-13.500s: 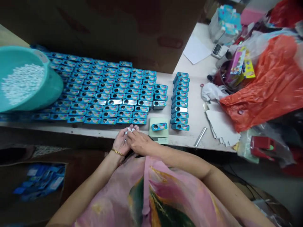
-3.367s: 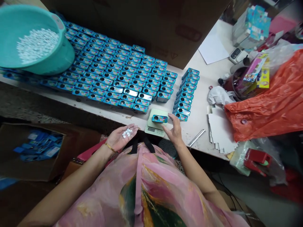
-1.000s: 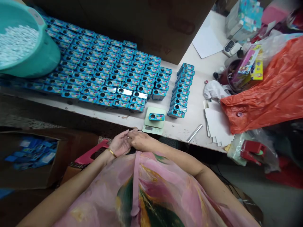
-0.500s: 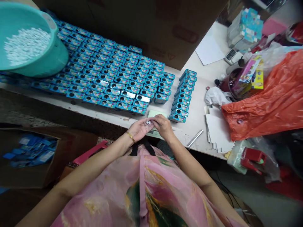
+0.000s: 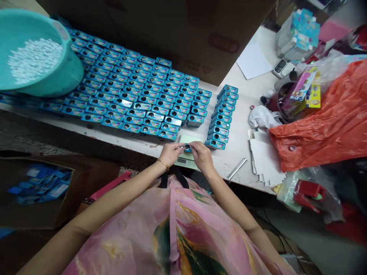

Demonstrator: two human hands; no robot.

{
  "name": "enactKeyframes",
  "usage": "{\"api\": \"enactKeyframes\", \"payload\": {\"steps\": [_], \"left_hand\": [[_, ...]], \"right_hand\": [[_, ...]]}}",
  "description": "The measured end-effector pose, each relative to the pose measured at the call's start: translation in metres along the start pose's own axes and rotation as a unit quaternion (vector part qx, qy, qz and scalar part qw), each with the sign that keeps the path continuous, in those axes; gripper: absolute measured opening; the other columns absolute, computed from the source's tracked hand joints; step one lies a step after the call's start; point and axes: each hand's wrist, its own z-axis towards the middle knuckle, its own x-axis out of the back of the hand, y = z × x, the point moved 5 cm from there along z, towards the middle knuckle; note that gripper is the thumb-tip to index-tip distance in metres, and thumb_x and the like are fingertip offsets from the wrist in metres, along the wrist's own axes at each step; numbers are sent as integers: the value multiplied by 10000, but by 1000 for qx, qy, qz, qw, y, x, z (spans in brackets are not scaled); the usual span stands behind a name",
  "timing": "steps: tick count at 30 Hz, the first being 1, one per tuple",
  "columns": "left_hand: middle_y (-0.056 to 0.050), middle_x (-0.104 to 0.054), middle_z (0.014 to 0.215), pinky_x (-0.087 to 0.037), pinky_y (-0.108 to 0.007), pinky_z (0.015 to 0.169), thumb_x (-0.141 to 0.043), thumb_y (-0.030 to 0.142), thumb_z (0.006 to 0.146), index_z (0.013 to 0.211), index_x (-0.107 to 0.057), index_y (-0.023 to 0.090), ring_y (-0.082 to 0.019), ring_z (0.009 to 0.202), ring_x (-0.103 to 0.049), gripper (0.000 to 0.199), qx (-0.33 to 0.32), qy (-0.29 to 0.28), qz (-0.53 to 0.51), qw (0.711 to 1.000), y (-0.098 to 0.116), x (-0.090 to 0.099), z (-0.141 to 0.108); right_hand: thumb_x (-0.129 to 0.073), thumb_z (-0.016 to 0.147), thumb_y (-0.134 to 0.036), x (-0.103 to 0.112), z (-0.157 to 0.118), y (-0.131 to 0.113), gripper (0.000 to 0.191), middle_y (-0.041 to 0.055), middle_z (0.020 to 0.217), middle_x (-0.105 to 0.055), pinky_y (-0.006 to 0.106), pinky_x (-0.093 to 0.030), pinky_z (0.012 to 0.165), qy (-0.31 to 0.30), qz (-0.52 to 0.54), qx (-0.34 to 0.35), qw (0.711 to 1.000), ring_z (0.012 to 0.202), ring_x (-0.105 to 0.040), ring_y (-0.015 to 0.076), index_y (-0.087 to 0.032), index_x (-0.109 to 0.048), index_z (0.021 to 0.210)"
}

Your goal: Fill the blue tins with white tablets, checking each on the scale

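blue tin lies on the pale green platform of a digital scale, and from my remote view only a sliver of its blue lid shows between the hands. left grip, with a gold bangle at the wrist, and right grip are pressed close together over it, their fingertips meeting right at the tin. i cannot tell whether they are pinching it. just behind the scale, rows of matching tins cover the counter, with a shorter column of tins standing just to the right. each has a glossy blue body, a colourful printed label and a round dark opening, but the writing on the labels is too small for me to read, and the scale's display is hidden too. a teal basin of white tablets rests tilted on the tins at the far left. to the right of the scale lie a metal rod, a stack of white card sheets and an orange plastic bag.
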Motion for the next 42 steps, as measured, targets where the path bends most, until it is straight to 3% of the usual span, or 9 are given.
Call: {"api": "enactKeyframes", "payload": {"steps": [6, 12, 15, 19, 23, 27, 30, 35, 42], "left_hand": [[-104, -674, 800, -511, -214, 689, -617, 53, 695, 876, -647, 60, -128, 714, -629, 183, 75, -9, -150, 986, 27, 17, -24], [-91, -655, 707, -504, -159, 596, -546, 65, 760, 864, -627, 58, -101, 638, -617, 133, 97, 4, -205, 974, 25, 37, -29], [-98, -664, 751, -508, -193, 650, -579, 53, 718, 868, -631, 62, -121, 692, -626, 159, 93, -4, -167, 982, 22, 37, -30], [-53, -658, 705, -491, -238, 651, -630, 94, 671, 842, -648, 110, -131, 650, -620, 173, 26, 8, 14, 1000, 23, 41, -29], [-19, -625, 653, -444, -257, 682, -649, 116, 653, 803, -674, 175, -160, 660, -604, 164, -70, -32, 168, 983, 29, 31, -25], [-39, -625, 755, -366, -276, 846, -645, 58, 620, 710, -681, 216, -214, 886, -555, 186, -124, -60, 219, 966, 35, 8, -16], [-51, -613, 777, -337, -292, 896, -636, 64, 625, 690, -679, 231, -235, 964, -513, 184, -120, -89, 214, 965, 30, -7, -7], [-70, -605, 822, -318, -300, 930, -638, 69, 623, 663, -676, 233, -250, 1040, -469, 173, -117, -103, 196, 968, 22, -15, 4], [-56, -623, 877, -275, -310, 973, -652, 50, 596, 761, -703, 228, -242, 1029, -478, 248, -117, -84, 190, 971, 39, -14, -2]], "right_hand": [[-450, 843, -182, 40, -13, -2, 203, 44, 908, -630, 315, -461, 813, 81, 15, -12, 997, 884, -576, 153, -211, -620, 950], [-454, 838, -206, 58, -9, 0, 194, 36, 883, -639, 317, -468, 788, 120, 13, -22, 992, 844, -589, 153, -219, -627, 926], [-456, 835, -209, 59, -5, -1, 194, 36, 879, -641, 313, -471, 779, 122, 16, -19, 992, 841, -591, 153, -217, -629, 922], [-466, 831, -206, 59, -7, -3, 187, 34, 873, -642, 307, -471, 778, 123, 12, -9, 992, 837, -591, 151, -216, -629, 920], [-461, 837, -208, 58, -17, 1, 191, 40, 886, -641, 313, -468, 792, 122, 6, -16, 992, 851, -590, 152, -211, -628, 929], [-445, 843, -212, 57, -32, 6, 205, 44, 889, -647, 319, -470, 784, 108, 1, -29, 994, 852, -592, 154, -214, -629, 934], [-436, 844, -207, 57, -43, 10, 213, 49, 891, -646, 315, -475, 766, 97, 6, -42, 994, 849, -595, 156, -208, -629, 934], [-433, 844, -192, 58, -55, 17, 215, 52, 902, -641, 308, -472, 773, 89, 16, -56, 994, 861, -591, 154, -202, -627, 935], [-433, 845, -198, 65, -57, 27, 215, 47, 887, -639, 307, -468, 765, 95, 10, -66, 993, 849, -587, 154, -205, -624, 943]]}}
